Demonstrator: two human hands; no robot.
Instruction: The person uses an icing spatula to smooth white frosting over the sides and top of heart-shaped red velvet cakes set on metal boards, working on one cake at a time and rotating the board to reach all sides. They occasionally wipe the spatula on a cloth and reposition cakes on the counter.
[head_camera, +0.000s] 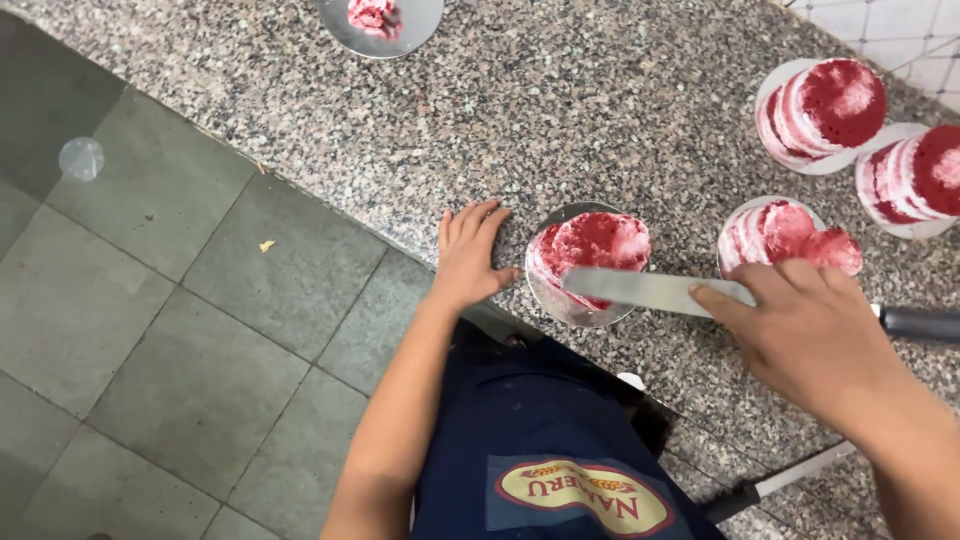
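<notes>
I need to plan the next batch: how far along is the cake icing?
Three cakes at right are layered but bare-sided. In hand: the right hand lays a spatula across the front cake, the left hand resting on the counter beside its board. None looks fully coated.

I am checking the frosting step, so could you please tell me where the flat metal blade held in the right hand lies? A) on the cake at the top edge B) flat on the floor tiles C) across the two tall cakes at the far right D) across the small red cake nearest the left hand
D: the spatula blade, held by the right hand, lies across the red cake beside the left hand on the granite counter.
</notes>
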